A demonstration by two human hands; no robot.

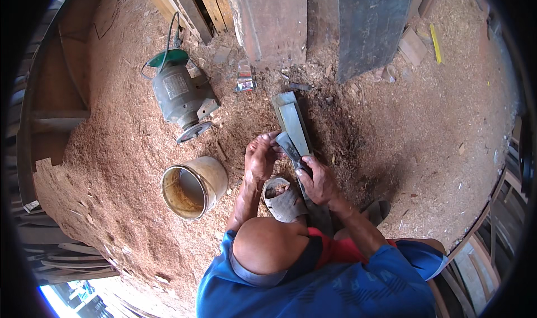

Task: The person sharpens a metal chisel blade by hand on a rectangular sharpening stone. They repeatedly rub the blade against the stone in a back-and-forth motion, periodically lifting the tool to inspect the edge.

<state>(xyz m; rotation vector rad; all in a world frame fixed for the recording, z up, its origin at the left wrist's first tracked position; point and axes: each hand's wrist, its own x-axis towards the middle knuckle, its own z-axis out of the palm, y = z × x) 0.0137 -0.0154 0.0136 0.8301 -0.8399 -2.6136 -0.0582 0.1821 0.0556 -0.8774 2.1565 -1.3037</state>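
Observation:
My left hand (260,155) has its fingers closed at the upper end of a dark flat metal blade (285,144), touching its edge. My right hand (318,181) grips the lower part of that blade, thumb along it. Just beside the blade lies a long pale grey sharpening stone (292,125), set on a longer, dirty block (279,102) that runs down under my right hand. My sandalled foot (279,206) is below my hands, left of the block.
A bucket of murky liquid (194,187) stands left. A grey motor grinder (176,91) with cords lies upper left. Boards (366,24) lean at the back; a yellow strip (436,43) lies right. Sawdust covers the ground (117,167); wood stacks (72,256) line the edges.

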